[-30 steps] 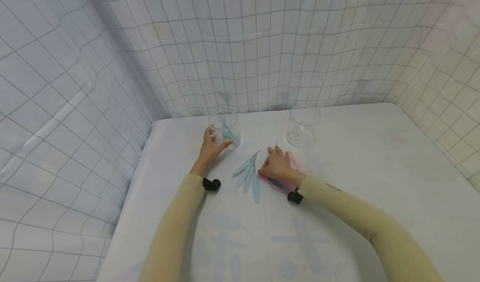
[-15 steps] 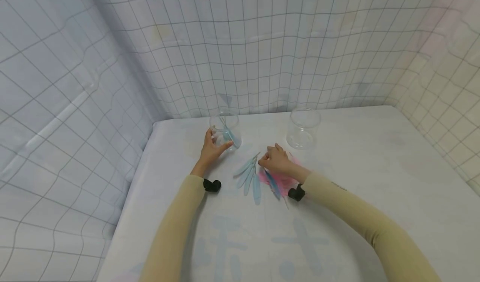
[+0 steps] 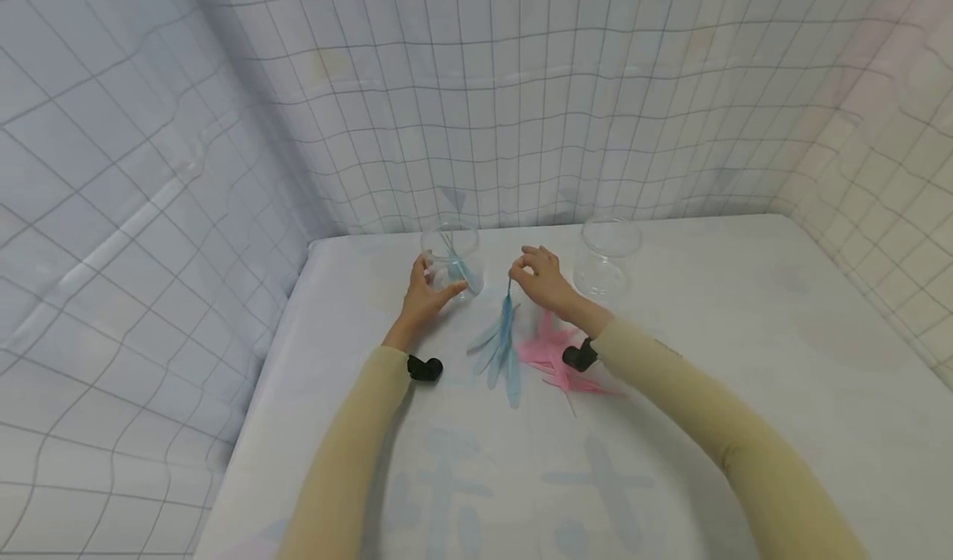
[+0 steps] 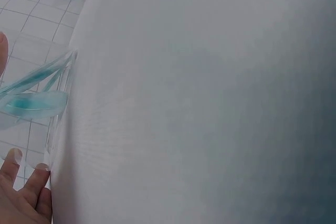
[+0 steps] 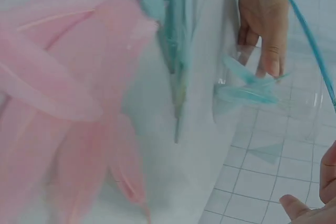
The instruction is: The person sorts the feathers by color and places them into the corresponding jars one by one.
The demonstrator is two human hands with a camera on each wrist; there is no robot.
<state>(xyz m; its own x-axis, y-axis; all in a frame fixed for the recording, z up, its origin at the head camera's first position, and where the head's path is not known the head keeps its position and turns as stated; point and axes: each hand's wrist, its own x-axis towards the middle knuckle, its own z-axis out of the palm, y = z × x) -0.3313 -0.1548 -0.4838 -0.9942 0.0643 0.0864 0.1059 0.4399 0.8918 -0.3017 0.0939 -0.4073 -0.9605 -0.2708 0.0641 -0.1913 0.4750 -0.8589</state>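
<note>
My left hand [image 3: 424, 299] holds a clear jar [image 3: 452, 236] from its near left side, thumb and fingers spread around the wall. Several light blue feathers [image 4: 37, 103] lean inside that jar. Between thumb and forefinger, my right hand [image 3: 543, 283] pinches the quill of a blue feather [image 3: 506, 316], which hangs vane down over the table. Behind it in the head view, a fan of light blue feathers [image 3: 486, 349] lies on the cloth. Pink feathers [image 3: 551, 349] lie in a pile below my right wrist, partly covered by the wrist camera.
A second clear jar [image 3: 609, 254] stands at the back, just beyond my right hand. White cloth covers the table [image 3: 506, 477], and grid-patterned curtains [image 3: 506, 130] hang close along its back and sides.
My right hand has lifted a blue feather off the pink pile and carried it up and slightly left, uncovering the pink feathers. The left hand stays around the jar.
</note>
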